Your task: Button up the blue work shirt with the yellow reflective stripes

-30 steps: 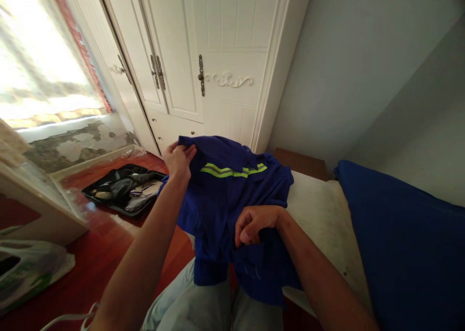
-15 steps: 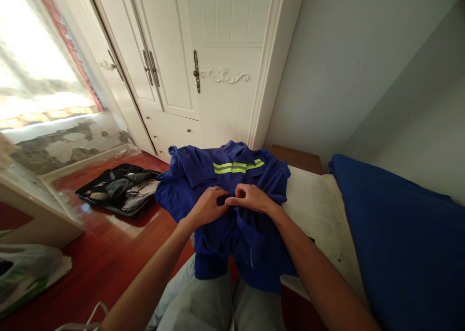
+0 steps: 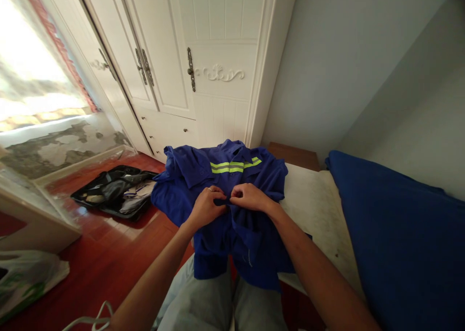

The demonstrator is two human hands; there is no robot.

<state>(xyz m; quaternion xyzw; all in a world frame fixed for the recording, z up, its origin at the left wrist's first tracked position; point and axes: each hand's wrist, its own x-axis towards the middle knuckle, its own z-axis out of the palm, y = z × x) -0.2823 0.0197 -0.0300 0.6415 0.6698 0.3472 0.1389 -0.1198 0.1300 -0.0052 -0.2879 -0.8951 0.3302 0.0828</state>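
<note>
A blue work jacket with yellow-green and grey reflective stripes across its chest lies spread in front of me, its collar away from me and its lower part over my knees. My left hand wears a ring and pinches the cloth at the middle of the front. Close beside it, my right hand pinches the same front edge, fingers curled. The fingertips almost meet. Whatever small part lies between them is hidden.
An open black suitcase with clothes lies on the red floor at left. White wardrobe stands ahead. At right are a pale mattress and a dark blue cushion. A plastic bag lies lower left.
The fingertips of both hands have closed in on the jacket's front edge, and the gap inside my left hand's curl is narrower. The view has shifted slightly to the right.
</note>
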